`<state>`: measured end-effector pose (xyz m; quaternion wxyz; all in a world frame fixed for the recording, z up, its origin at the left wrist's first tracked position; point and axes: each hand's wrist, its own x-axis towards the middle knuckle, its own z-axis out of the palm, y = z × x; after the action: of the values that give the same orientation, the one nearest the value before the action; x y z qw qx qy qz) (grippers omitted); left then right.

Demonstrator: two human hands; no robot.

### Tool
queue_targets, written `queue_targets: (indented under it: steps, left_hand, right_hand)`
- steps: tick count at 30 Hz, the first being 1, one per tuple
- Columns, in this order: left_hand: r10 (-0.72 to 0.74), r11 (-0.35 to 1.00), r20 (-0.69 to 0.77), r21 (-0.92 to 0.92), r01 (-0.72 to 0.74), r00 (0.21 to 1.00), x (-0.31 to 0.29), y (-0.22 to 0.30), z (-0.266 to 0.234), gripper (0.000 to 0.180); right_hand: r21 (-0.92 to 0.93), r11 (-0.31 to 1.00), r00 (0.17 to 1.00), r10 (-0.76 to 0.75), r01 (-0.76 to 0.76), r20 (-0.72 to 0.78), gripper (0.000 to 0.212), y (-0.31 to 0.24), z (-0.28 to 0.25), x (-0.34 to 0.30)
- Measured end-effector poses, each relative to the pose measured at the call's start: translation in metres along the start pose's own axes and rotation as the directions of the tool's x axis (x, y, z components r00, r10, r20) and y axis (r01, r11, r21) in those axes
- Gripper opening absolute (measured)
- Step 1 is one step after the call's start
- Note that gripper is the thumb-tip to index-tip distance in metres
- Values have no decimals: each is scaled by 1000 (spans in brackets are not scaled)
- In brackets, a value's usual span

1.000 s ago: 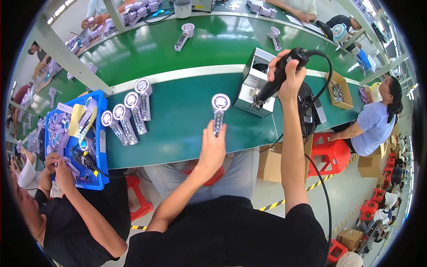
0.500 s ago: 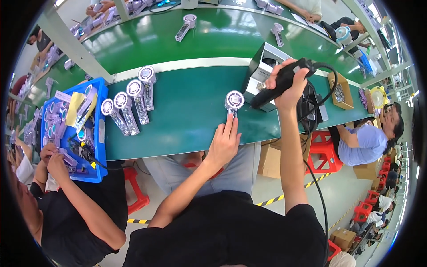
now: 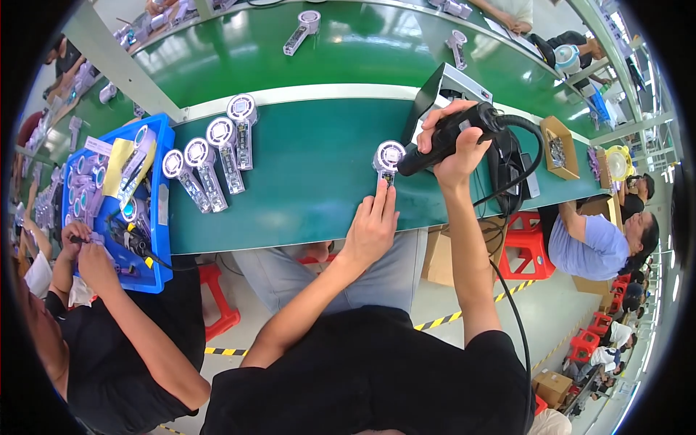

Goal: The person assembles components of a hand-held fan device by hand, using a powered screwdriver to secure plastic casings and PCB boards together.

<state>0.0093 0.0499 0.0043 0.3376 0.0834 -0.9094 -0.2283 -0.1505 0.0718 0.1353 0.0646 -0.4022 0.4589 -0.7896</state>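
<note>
A light purple handheld fan housing (image 3: 390, 154) lies on the green bench, its round head pointing away from me and its handle toward me. My left hand (image 3: 371, 233) is on that handle, index and middle fingers stretched along it, the rest closed about its near end; the handle is largely hidden there. A black corded electric screwdriver (image 3: 424, 155) is wrapped in my right hand (image 3: 457, 163), tilted down to the left. Its tip is right beside the fan's head, near the top of the handle; I cannot tell whether they touch.
Several similar fan housings (image 3: 221, 134) lie at left. Beyond them is a blue bin (image 3: 165, 210) of parts, with a co-worker's hands (image 3: 90, 254) over it. A grey metal box (image 3: 464, 83), black cable and small carton of screws (image 3: 562, 148) stand at right. A white rail (image 3: 312, 93) borders the bench.
My right hand has brought the screwdriver left and slightly down, so its tip is closer to the fan housing. My left hand stays on the handle. The view has shifted slightly.
</note>
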Motion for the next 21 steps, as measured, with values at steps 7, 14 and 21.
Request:
queue_targets:
  steps: [7, 14, 21]
  left_hand:
    - [-6, 1000, 10, 25, 5, 1000, 0, 0, 0, 55]
    - [4, 1000, 10, 19, -4, 1000, 2, 1, -1, 56]
    - [-20, 999, 52, -30, 22, 998, 5, 1, -10, 61]
  right_hand:
    - [-13, 999, 997, 48, -49, -56, 82, 3, 9, -17]
    - [42, 999, 998, 31, -28, -52, 81, 7, 4, -24]
    - [24, 996, 997, -81, 81, 7, 70, -9, -16, 5]
